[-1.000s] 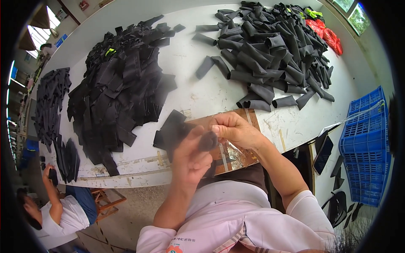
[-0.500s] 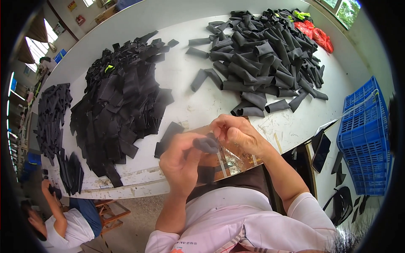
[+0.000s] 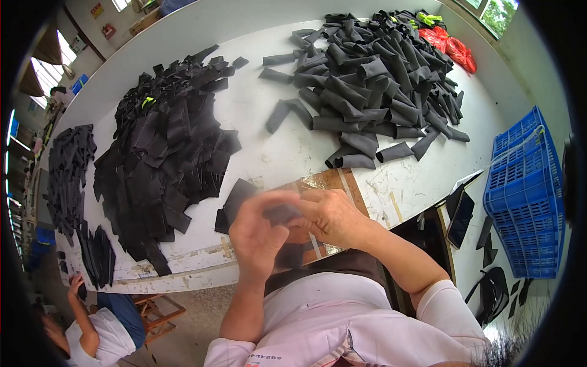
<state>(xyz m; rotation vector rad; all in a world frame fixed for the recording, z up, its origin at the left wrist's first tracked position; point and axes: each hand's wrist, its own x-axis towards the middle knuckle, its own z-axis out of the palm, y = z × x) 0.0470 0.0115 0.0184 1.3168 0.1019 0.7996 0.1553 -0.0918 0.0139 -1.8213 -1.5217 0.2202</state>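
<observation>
My left hand [image 3: 257, 229] is raised over the table's near edge, blurred by motion, its fingers and thumb curled round a small black fabric piece [image 3: 280, 213]. From the right, my right hand [image 3: 336, 217] meets it, fingers bent and pinched at that piece's edge. The fingertips partly cover the piece, so its full shape is hidden. Beneath both hands lies a brown board [image 3: 350, 191] with pale tape strips. Flat black pieces [image 3: 239, 194] rest on the table just left of my left hand.
Rolled dark tubes [image 3: 367, 92] make a large heap at the back right, with red plastic bags [image 3: 449, 48] behind. Flat black pieces [image 3: 162, 153] are heaped on the left. A blue plastic crate [image 3: 526, 196] stands at right. Another person [image 3: 101, 327] sits at lower left.
My right hand has come down and turned inward over the black piece, its fingers now closer to my left hand. The view has shifted slightly.
</observation>
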